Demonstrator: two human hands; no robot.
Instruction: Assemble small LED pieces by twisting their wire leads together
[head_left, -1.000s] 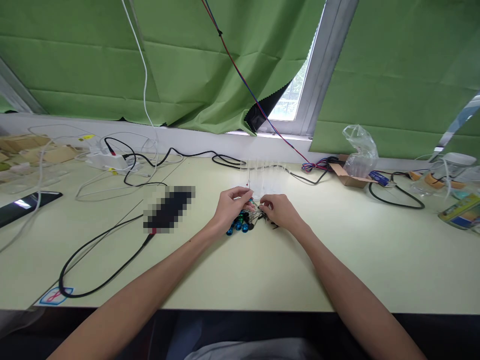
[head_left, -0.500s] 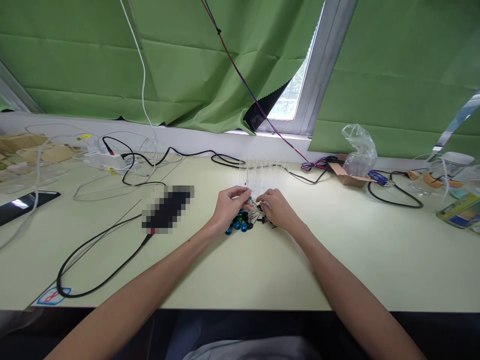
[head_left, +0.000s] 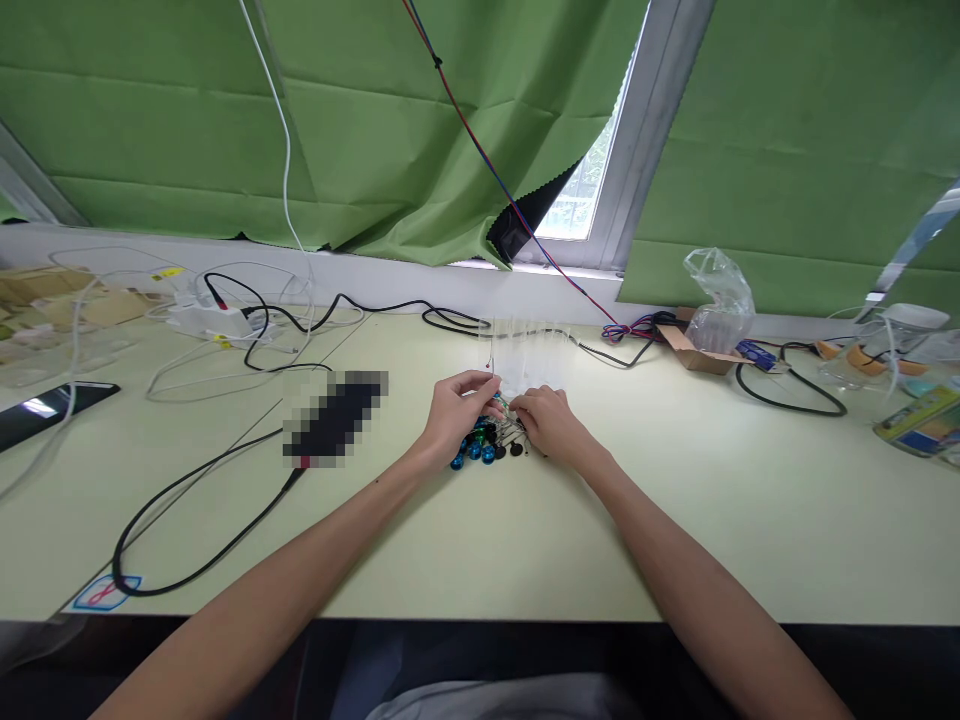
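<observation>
In the head view, a pile of pins (head_left: 480, 446) lies on the tabletop (head_left: 480, 560), in front of the clear stand (head_left: 529, 352). Before the stand's left side, our left hand (head_left: 452, 415) pinches a small bluish piece (head_left: 499, 398); before its right, our right hand (head_left: 559, 422) curls narrowly, contents unclear. Crossed stems could snag and scatter neighbours; a knuckle could bump the stand.

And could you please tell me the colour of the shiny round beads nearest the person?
Those beads are blue, showing best in the head view.
</observation>
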